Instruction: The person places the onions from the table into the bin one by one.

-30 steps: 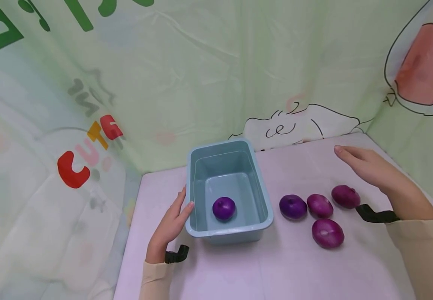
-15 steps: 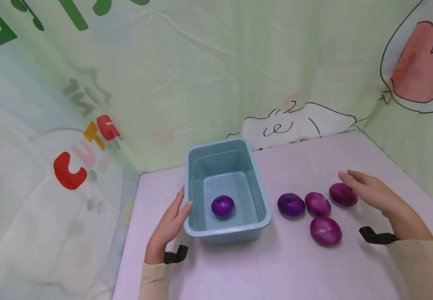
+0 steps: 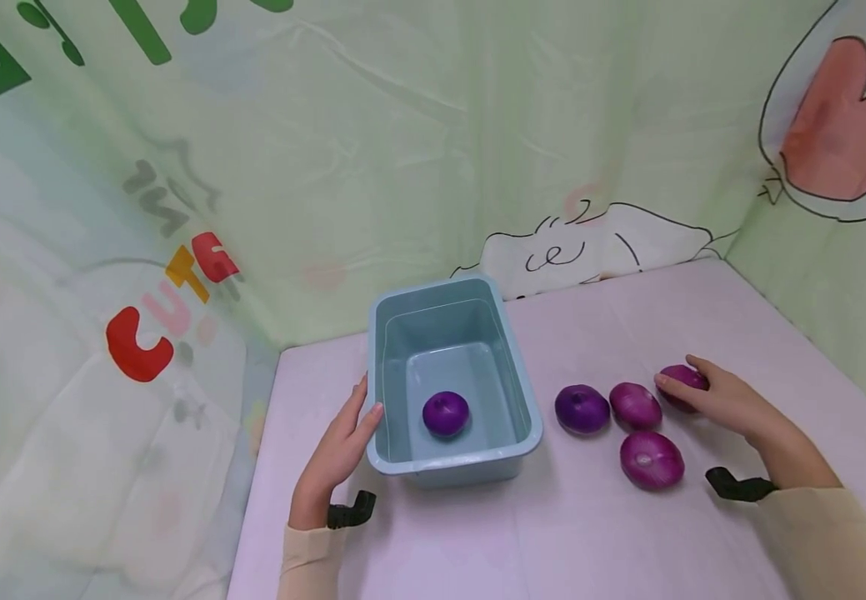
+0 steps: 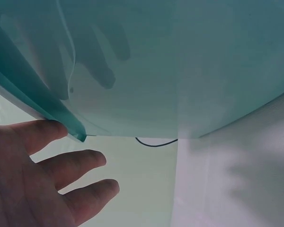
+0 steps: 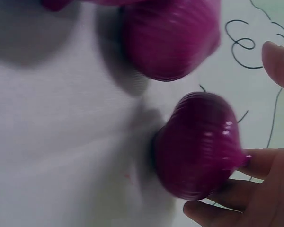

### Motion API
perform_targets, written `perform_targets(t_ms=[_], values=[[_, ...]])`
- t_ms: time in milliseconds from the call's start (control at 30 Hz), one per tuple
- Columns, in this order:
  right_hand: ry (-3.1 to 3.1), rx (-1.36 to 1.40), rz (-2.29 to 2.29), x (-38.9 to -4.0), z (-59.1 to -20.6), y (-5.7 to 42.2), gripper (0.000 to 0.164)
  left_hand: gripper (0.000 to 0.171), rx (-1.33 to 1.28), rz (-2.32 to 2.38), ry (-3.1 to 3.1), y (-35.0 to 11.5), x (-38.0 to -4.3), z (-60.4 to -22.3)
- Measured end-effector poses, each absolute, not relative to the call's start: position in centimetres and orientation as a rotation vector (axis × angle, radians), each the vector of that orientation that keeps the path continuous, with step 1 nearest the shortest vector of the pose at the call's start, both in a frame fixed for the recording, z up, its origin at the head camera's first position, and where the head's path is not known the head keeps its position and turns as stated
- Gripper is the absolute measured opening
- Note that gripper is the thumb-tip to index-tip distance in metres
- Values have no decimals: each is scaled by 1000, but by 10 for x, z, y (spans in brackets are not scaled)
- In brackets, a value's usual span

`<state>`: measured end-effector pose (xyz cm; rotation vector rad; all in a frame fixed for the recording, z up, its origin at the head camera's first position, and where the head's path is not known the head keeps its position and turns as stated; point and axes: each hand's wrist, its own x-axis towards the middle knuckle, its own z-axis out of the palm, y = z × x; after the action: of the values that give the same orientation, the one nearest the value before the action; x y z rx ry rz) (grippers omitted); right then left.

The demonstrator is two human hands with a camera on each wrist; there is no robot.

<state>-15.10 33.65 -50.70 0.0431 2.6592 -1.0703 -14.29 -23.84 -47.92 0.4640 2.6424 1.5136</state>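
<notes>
A red onion lies inside the light-blue plastic basin. My left hand rests along the basin's left side, thumb near the rim; the left wrist view shows its fingers straight and spread by the wall. At the right, my right hand reaches around the farthest red onion, partly covering it. In the right wrist view the fingers lie behind this onion, while the thumb stands apart from it. Three more onions sit between that hand and the basin: a dark one, a middle one and a front one.
A white cloth covers the table. Behind it hangs a pale green printed curtain, which also closes off both sides. A black strap sits on the right wrist, another on the left.
My right hand has come down from above the table and moved toward the front and left, onto the farthest onion. My left hand and the basin have stayed in place.
</notes>
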Motion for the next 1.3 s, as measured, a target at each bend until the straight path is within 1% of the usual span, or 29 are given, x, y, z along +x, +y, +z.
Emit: perform_targets(t_ms=[267, 633, 933, 1167, 1300], values=[[2660, 39, -1083, -153, -524, 337, 114, 66, 464, 1516, 2644, -237, -143, -476], [2753, 65, -960, -154, -536, 339, 117, 66, 445, 1517, 2636, -238, -144, -475], [2803, 48, -935, -156, -538, 335, 117, 66, 445, 1519, 2623, -236, -142, -470], [2826, 56, -952, -156, -540, 332, 106, 66, 510, 1529, 2637, -239, -143, -479], [2812, 87, -958, -152, -540, 332, 107, 66, 542, 1535, 2624, -238, -143, -480]])
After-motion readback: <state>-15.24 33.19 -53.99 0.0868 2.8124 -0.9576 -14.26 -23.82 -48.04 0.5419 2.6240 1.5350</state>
